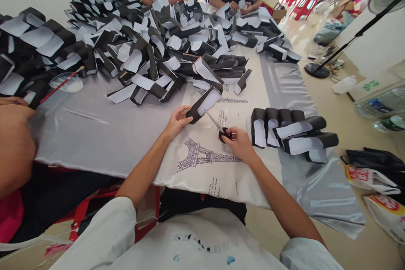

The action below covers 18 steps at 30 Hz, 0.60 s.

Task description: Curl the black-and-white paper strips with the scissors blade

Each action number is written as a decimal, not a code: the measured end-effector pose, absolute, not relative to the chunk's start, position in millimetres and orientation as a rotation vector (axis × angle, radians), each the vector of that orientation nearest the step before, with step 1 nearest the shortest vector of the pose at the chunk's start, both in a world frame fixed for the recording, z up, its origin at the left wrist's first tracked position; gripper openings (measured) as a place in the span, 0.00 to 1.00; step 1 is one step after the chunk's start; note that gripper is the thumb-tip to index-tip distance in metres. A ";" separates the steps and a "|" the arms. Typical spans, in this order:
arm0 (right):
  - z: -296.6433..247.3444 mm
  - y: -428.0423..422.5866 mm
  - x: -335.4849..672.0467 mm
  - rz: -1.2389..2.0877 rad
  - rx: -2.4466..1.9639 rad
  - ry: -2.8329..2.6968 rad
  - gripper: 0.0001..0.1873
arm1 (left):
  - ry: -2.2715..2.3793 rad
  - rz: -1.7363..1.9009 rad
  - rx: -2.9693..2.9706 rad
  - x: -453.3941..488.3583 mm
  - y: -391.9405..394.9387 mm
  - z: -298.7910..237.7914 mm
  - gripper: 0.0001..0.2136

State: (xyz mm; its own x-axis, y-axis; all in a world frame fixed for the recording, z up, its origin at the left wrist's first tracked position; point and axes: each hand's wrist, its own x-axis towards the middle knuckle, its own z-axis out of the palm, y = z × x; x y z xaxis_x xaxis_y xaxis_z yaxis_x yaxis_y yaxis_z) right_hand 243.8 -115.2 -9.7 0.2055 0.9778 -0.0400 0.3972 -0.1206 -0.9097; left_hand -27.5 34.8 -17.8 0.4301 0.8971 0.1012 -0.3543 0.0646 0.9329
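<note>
My left hand [176, 123] holds a folded strip of black card with a white paper face [202, 103] up off the tablecloth. My right hand [239, 144] is shut on a pair of scissors [223, 134] with black handles. Their steel blades [213, 121] point up and left, with the tips close to the lower end of the strip. Whether they touch it is hard to tell. Beneath both hands lies a satin cloth printed with an Eiffel Tower [202, 156]. A small stack of similar strips [291, 131] sits to the right of my right hand.
A large heap of black-and-white strips [158, 46] covers the far table. A person's arm [14, 143] is at the left edge, near a small dish with a red-handled brush [66, 82]. Two seated people work across the table. A floor fan stands at the right, with plastic bags on the floor.
</note>
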 end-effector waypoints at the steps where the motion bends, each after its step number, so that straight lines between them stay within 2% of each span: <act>1: -11.5 -115.6 243.7 0.953 -1.635 -1.280 0.15 | 0.602 1.031 1.124 -28.0 34.9 -17.3 0.26; 5: -14.2 -117.4 243.0 1.099 -1.585 -1.223 0.17 | 0.600 1.000 1.092 -30.9 35.6 -16.0 0.27; 8: -10.5 -118.3 241.7 1.088 -1.589 -1.240 0.21 | 0.614 0.981 1.079 -32.6 36.3 -15.4 0.28; 10: -6.6 -118.4 240.9 1.035 -1.585 -1.277 0.22 | 0.618 0.967 1.071 -33.0 36.2 -14.2 0.30; 15: 1.1 -116.0 242.1 0.775 -1.602 -1.373 0.14 | 0.614 0.938 1.089 -33.4 34.5 -10.4 0.33; 18: 0.8 -113.2 245.5 0.634 -1.632 -1.401 0.14 | 0.618 0.916 1.103 -33.7 35.0 -10.9 0.32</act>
